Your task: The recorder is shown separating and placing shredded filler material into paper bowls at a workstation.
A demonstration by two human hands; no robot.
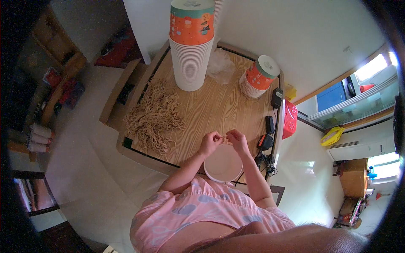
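My left hand (212, 142) and my right hand (237, 141) meet just above the far rim of a white paper bucket (224, 163). Both are closed in a pinch, fingertips almost touching. Between them shows a small bit of tan cord, too small to make out well. The bucket's open mouth faces me, close against my body at the table's near edge, and its pale inside is visible. To the left on the wooden table lies a loose, tangled heap of tan cords (156, 116).
A tall stack of paper buckets (192, 46) stands at the back, with a crumpled clear plastic bag (220, 65) beside it. Farther right is a shorter bucket stack (259, 78). Black adapters (276, 98) and cables line the right edge, near a red plastic stool (289, 120).
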